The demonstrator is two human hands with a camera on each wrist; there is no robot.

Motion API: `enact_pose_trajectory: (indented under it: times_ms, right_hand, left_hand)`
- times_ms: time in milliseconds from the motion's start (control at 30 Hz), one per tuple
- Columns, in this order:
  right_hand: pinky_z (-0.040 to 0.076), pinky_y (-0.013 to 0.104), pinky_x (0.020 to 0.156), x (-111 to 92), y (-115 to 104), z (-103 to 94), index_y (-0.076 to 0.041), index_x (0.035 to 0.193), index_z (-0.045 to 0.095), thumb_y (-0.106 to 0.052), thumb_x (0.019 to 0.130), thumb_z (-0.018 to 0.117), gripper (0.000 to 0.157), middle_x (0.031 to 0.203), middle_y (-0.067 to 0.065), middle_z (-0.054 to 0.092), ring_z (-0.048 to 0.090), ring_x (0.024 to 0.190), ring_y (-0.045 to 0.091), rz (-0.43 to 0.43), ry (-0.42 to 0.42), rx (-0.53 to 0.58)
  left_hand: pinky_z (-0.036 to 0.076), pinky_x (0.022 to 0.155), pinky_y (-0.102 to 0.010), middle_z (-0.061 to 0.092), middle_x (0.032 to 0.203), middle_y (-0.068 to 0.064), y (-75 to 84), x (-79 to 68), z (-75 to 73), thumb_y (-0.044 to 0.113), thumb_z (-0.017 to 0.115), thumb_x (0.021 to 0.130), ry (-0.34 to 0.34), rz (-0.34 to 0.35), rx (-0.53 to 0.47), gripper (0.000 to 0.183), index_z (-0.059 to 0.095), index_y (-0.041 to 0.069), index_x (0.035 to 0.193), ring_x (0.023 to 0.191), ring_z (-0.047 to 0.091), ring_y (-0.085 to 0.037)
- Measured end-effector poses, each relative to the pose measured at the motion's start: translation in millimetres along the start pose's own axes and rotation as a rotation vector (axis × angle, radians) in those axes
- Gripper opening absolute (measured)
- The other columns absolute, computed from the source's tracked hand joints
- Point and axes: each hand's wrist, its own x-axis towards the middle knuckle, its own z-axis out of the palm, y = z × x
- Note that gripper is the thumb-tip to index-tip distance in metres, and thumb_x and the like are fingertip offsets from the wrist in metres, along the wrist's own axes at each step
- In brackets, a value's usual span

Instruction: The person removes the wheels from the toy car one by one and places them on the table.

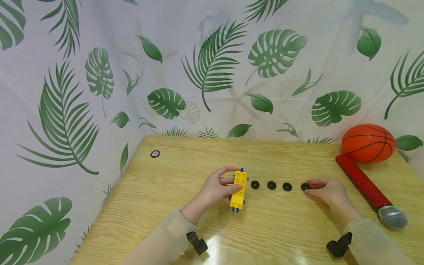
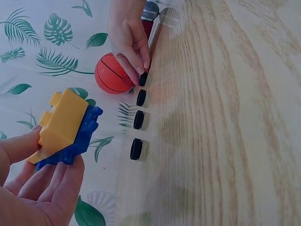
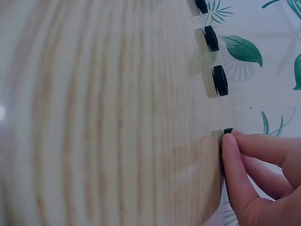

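Observation:
My left hand (image 1: pixel 213 189) holds a yellow toy-brick vehicle body (image 1: pixel 237 198) with a blue base, its thumb on the studded top and its fingers around the side. Short blue axle stubs stick out along both sides, with no wheels on them. In the left wrist view the blue base (image 2: pixel 80 141) shows under the yellow block, raised off the tabletop. My right hand (image 1: pixel 331 193) pinches a small black toy tyre (image 1: pixel 303 187) at the right end of a row. Three more black tyres, including the nearest to the vehicle (image 1: pixel 255 184), lie flat between the hands.
A red microphone (image 1: pixel 366 182) with a silver head lies to the right of my right hand. Behind it sits an orange ball (image 1: pixel 368 143) with black lines. A round black-and-white chip (image 1: pixel 155 154) lies at the table's far left. A leaf-patterned cloth (image 1: pixel 212 121) hangs behind the wooden table (image 1: pixel 159 184).

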Motion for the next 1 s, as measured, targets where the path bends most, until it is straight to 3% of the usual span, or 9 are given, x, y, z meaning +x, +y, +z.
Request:
enact_pose_trajectory:
  times_ms: [200, 433, 667, 1000]
  right_hand:
    - [0.062, 0.026, 0.074, -2.2, -0.1, -2.8, 0.021, 0.143, 0.030, 0.006, 0.088, 0.068, 0.069, 0.102, 0.010, 0.057, 0.069, 0.075, 0.005, -0.010, -0.005, 0.011]
    - [0.061, 0.023, 0.073, -5.4, -14.9, 0.2, 0.017, 0.142, 0.038, -0.004, 0.092, 0.068, 0.062, 0.107, 0.014, 0.059, 0.069, 0.075, 0.002, -0.109, 0.011, -0.111]
    - [0.061, 0.024, 0.075, -16.4, -45.7, 22.8, 0.012, 0.140, 0.046, -0.008, 0.091, 0.071, 0.059, 0.106, 0.006, 0.064, 0.070, 0.080, 0.001, -0.195, -0.036, -0.113]
    - [0.057, 0.018, 0.079, -31.6, -74.1, 48.4, 0.008, 0.141, 0.047, -0.016, 0.092, 0.072, 0.060, 0.109, -0.008, 0.065, 0.070, 0.088, 0.000, -0.278, -0.119, -0.112]
  left_hand:
    - [0.062, 0.071, -0.032, 0.075, 0.110, -0.009, -0.1, 0.5, -0.2, 0.011, 0.074, 0.089, 0.001, -0.003, -0.001, 0.046, 0.061, 0.027, 0.130, 0.090, 0.072, -0.020]
    - [0.061, 0.072, -0.029, 0.075, 0.112, -0.009, -0.4, 0.7, -0.8, 0.011, 0.073, 0.090, -0.013, 0.012, -0.003, 0.048, 0.062, 0.029, 0.133, 0.090, 0.072, -0.018]
    - [0.059, 0.075, -0.027, 0.073, 0.116, -0.009, -0.9, -0.3, -1.9, 0.011, 0.072, 0.091, -0.032, 0.022, 0.003, 0.051, 0.060, 0.030, 0.136, 0.095, 0.071, -0.016]
    - [0.060, 0.079, -0.032, 0.073, 0.116, -0.013, 2.7, -0.5, -1.3, 0.013, 0.075, 0.089, 0.009, -0.001, 0.002, 0.046, 0.058, 0.016, 0.132, 0.097, 0.072, -0.021]
